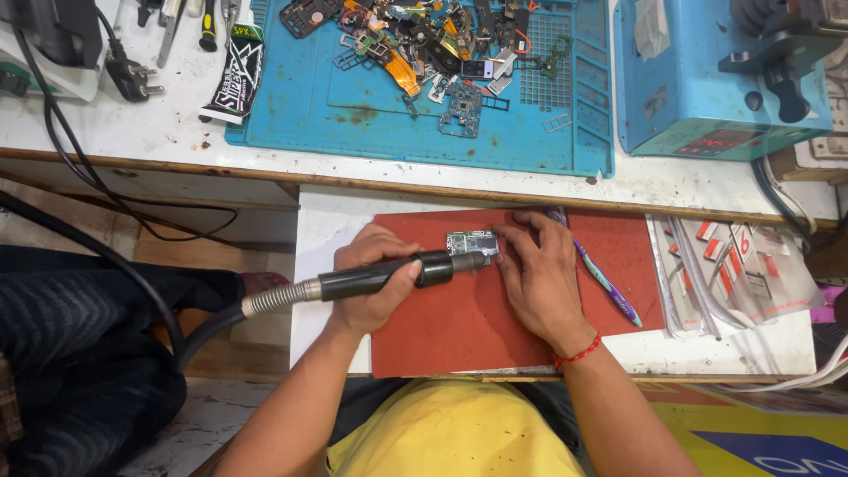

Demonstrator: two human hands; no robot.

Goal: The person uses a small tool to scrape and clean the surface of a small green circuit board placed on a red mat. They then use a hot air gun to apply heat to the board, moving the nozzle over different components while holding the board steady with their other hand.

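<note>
1. Two hands work over a red mat (459,327) on the white counter (336,221).
2. Left hand (375,278): fingers closed around a black hot-air wand (389,275), nozzle lying on the near edge of a small circuit board (472,243).
3. Right hand (539,274): fingers spread flat, fingertips (505,237) pressing the board's right edge.
4. Board lies flat near the mat's far edge, between both hands.
5. A purple pen (601,274) lies just right of the right hand.
6. A blue mat (415,132) with phone parts sits beyond.

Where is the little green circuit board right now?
In the head view, the small circuit board lies near the top middle of the red mat, between the hot-air tool nozzle and the right hand.
</note>
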